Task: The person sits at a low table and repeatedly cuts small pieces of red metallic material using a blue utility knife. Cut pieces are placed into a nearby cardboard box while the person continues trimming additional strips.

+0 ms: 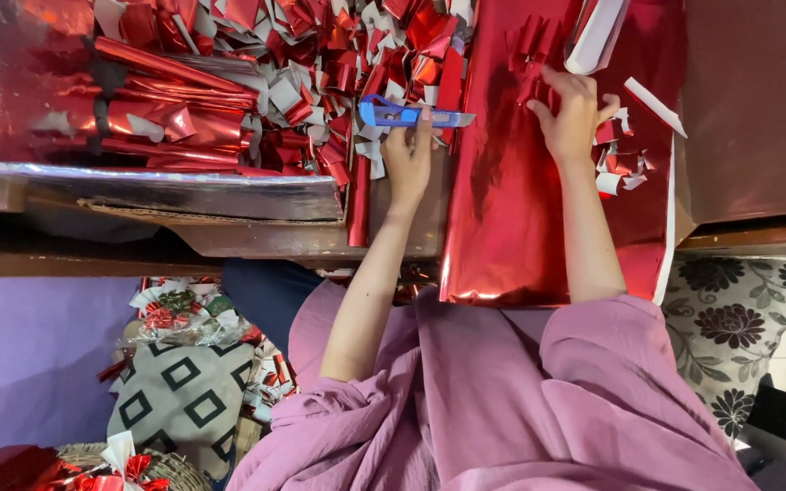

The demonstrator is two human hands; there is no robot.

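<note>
the left hand (408,156) is closed around a blue utility knife (408,114), its blade end resting at the edge of a sheet of shiny red foil paper (511,209) spread on the wooden table (320,238). the right hand (570,114) presses flat on the sheet, fingers spread over a cut fringe of strips (531,55); whether it pinches one is hard to tell. a heap of red and white foil scraps (320,64) lies beside the knife. the sheet's far end is cut off by the frame.
</note>
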